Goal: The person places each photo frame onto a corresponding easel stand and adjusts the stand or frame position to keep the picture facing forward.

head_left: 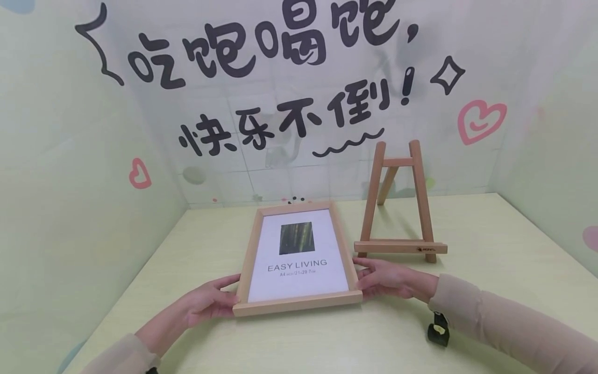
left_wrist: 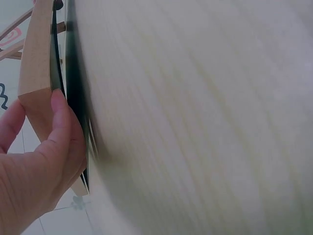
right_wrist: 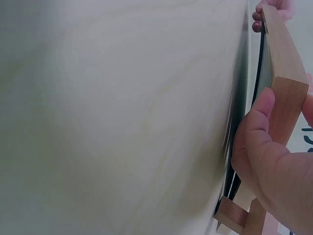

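Note:
A light wooden picture frame point(head_left: 299, 303) lies between my hands, its white "EASY LIVING" insert facing up. My left hand point(head_left: 207, 305) pinches its near left corner. My right hand point(head_left: 385, 279) grips the right side close to the near corner. Both wrist views show a gap under the frame's near edge point(left_wrist: 35, 63), with fingers of my left hand point(left_wrist: 44, 161) and right hand point(right_wrist: 269, 152) tucked beneath. Whether the far edge touches the table is hard to tell. Just beyond my right hand stands a small wooden easel point(head_left: 402, 248).
The pale wood-grain table point(head_left: 299, 343) meets a printed cloth wall point(head_left: 219, 182) at the back, with similar walls at both sides. A dark strap with a black piece point(head_left: 438, 330) hangs from the right wrist.

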`<action>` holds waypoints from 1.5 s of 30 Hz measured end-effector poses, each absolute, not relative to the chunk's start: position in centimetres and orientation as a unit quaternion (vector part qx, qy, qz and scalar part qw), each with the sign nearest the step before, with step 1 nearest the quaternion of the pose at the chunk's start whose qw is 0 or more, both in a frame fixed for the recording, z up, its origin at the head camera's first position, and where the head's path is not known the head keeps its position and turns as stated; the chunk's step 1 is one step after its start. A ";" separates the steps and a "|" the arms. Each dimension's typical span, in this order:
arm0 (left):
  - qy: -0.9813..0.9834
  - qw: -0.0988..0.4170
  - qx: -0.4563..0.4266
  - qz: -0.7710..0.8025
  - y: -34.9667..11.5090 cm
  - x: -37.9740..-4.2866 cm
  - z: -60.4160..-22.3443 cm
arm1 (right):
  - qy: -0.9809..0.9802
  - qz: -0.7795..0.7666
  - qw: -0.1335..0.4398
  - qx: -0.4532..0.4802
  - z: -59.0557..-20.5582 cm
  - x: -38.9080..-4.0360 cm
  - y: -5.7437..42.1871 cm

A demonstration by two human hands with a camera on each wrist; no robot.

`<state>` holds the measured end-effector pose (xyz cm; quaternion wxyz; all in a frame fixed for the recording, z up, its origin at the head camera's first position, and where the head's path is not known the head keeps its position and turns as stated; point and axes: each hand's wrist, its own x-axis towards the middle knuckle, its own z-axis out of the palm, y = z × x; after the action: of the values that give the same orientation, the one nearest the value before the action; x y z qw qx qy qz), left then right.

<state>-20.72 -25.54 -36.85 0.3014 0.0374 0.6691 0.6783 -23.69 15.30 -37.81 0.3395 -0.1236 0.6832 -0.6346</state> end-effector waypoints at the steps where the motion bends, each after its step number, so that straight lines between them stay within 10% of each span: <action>1: 0.670 0.300 0.037 0.678 -25.5 -20.7 -36.8 | 0.684 -0.634 0.339 -0.124 -37.8 -23.6 15.3; 45: 0.755 0.146 0.050 0.637 -23.6 -19.4 -35.6 | 0.741 -0.590 0.212 -0.239 -36.6 -23.9 16.2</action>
<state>-19.41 -23.62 -35.61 0.1460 0.0496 0.7552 0.6371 -23.86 16.21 -36.65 0.2115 -0.2390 0.7415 -0.5902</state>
